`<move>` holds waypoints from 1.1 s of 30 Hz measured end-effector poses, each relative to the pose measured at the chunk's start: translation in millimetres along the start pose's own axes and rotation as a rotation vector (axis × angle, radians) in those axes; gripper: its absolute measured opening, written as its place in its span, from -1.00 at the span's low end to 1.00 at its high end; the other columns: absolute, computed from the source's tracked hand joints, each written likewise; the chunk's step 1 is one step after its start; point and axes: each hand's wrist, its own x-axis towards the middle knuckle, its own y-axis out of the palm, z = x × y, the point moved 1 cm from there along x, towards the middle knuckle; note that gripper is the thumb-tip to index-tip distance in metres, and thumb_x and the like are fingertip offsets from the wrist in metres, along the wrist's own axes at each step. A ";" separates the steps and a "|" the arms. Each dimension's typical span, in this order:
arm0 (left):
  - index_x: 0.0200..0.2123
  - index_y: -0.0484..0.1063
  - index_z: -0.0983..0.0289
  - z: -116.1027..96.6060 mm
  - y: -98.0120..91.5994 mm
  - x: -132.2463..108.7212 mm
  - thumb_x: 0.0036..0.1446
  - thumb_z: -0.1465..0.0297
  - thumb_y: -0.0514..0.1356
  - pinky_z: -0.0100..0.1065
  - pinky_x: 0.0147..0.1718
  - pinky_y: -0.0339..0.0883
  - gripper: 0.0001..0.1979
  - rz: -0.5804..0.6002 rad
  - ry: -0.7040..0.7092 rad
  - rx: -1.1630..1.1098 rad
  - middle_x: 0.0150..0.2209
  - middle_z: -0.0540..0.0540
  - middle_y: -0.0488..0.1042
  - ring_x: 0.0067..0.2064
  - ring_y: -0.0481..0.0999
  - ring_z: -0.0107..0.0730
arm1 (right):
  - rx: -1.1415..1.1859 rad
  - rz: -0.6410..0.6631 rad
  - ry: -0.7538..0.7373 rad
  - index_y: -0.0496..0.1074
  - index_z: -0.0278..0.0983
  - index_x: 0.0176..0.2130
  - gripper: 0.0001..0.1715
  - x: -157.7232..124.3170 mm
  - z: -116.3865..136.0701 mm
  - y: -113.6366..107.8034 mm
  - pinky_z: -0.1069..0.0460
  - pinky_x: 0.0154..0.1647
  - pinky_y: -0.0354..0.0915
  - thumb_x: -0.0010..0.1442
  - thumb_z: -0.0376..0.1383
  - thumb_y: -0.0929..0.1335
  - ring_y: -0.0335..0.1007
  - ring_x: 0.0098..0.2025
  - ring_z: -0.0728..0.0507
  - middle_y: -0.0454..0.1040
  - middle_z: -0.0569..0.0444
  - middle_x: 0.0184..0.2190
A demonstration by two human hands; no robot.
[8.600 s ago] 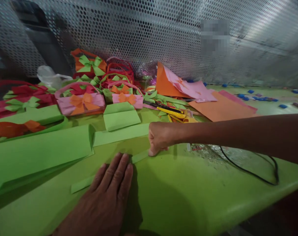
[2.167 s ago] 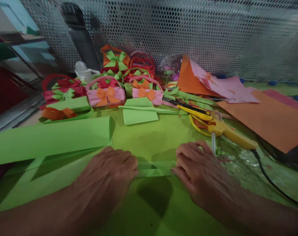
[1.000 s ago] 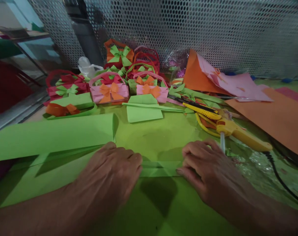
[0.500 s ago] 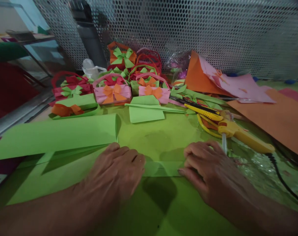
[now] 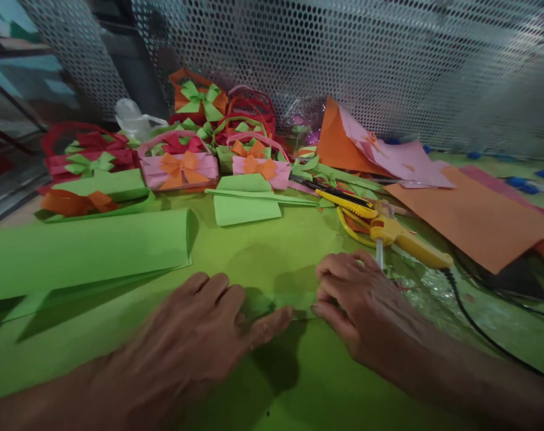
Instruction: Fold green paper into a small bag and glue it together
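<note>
A narrow folded strip of green paper (image 5: 267, 302) lies flat on the green tabletop (image 5: 272, 245) between my hands. My left hand (image 5: 209, 323) rests over its left part, thumb stretched out along the strip's near edge and the other fingers curled under. At the strip's right end, my right hand (image 5: 353, 299) is closed, with thumb and fingertips pinching the paper. Left of my left hand is a large folded green sheet (image 5: 87, 251). A small folded green piece (image 5: 245, 209) lies beyond the strip.
Small paper bags with bows (image 5: 180, 167) stand along the back. A yellow glue gun (image 5: 411, 242) with a black cord and a yellow cutter (image 5: 348, 203) lie at the right, near orange sheets (image 5: 474, 209). Behind is a perforated metal panel (image 5: 272, 54).
The view has shifted to the right, so things appear further left. My left thumb has stretched out towards my right hand along the strip. My right hand still pinches the strip's right end.
</note>
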 end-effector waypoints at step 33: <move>0.00 0.16 0.35 -1.5 4.0 -2.8 0.02 0.65 -0.01 -0.23 -0.43 0.17 -0.57 0.030 0.056 0.152 -0.41 0.08 0.37 -0.41 0.35 -0.22 | 0.186 0.232 -0.011 0.36 -0.24 -0.31 -0.79 23.7 -5.6 -8.2 0.05 -0.37 0.04 -0.04 -0.28 0.37 0.25 -0.34 -0.07 0.41 0.12 -0.38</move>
